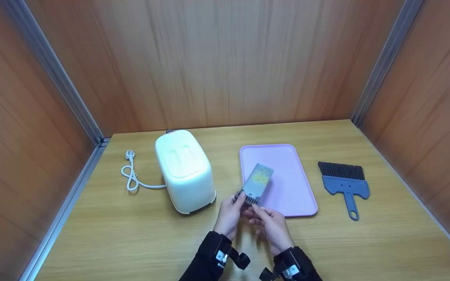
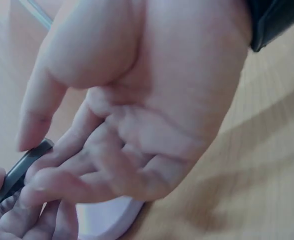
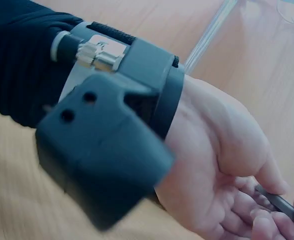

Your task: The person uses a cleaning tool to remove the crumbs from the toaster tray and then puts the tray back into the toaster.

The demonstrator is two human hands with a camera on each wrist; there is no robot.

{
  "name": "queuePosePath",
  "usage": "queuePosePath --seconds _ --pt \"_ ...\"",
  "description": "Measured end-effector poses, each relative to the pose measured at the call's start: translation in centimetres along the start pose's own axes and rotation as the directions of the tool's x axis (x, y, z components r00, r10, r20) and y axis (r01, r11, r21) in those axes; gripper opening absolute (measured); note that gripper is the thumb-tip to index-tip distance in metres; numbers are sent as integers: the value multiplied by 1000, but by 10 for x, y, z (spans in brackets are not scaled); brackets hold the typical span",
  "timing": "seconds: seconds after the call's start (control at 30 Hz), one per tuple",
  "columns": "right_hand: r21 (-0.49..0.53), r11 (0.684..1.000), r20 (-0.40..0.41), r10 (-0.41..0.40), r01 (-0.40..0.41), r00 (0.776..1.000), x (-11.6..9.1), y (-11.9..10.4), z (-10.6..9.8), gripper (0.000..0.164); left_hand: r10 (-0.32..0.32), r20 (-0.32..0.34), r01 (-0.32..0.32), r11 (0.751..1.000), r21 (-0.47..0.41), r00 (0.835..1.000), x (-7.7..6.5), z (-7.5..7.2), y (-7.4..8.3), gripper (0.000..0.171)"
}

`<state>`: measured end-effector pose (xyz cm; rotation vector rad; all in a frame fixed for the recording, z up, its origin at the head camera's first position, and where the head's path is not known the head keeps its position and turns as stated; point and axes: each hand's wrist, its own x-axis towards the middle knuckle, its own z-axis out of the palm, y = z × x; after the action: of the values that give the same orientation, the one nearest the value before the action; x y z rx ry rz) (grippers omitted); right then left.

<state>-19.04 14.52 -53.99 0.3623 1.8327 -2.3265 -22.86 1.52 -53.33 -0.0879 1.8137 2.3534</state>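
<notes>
Both hands hold a grey crumb tray [image 1: 259,181], with yellowish crumbs scattered over its flat top and dark slots along its near edge. My left hand [image 1: 229,214] pinches the left corner of that near edge between thumb and fingers. At the right corner, my right hand [image 1: 271,226] pinches it too, thumb on top. The far end of the crumb tray overlaps a lilac serving tray [image 1: 287,187] in the head view. Both wrist views show only the dark edge [image 2: 19,172] of the crumb tray between the thumbs and curled fingers.
Left of the hands stands a white toaster [image 1: 186,171], its lid side up, with a white cord and plug [image 1: 130,171] looped beside it. A blue brush [image 1: 346,185] with black bristles lies at the right. Wooden walls [image 1: 225,62] enclose the table on three sides.
</notes>
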Motion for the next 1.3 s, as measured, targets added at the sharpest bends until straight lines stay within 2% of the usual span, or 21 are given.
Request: queuePosePath --seconds 0.23,0.33,0.5,0.7,0.9,1.03,1.17,1.3 --pt "-88 996 16 12 -10 1000 -2 -9 -20 36 -18 87 27 995 -101 996 4 -7 4 44" --pt "-105 994 -4 7 -7 1000 -2 -15 -30 32 -15 109 29 991 -133 994 8 -10 3 46" --pt "-119 992 -70 -36 28 997 0 -30 -48 30 -6 113 23 989 -149 994 16 -16 -2 49" --pt "-124 990 -134 -90 74 987 2 -47 -74 47 -4 123 24 986 -163 992 23 -20 -9 49" --pt "-190 978 -180 -126 92 976 10 -59 -105 36 12 128 8 988 -157 992 28 -22 -14 49" --pt "-309 946 -207 -170 101 963 19 -70 -129 33 17 123 3 987 -160 992 30 -23 -17 48" --pt "-473 880 -254 -192 51 948 23 -79 -155 34 7 128 13 988 -157 992 33 -25 -20 48" --pt "-602 799 -293 -226 4 929 26 -85 -176 36 4 130 14 990 -139 992 34 -26 -22 49"
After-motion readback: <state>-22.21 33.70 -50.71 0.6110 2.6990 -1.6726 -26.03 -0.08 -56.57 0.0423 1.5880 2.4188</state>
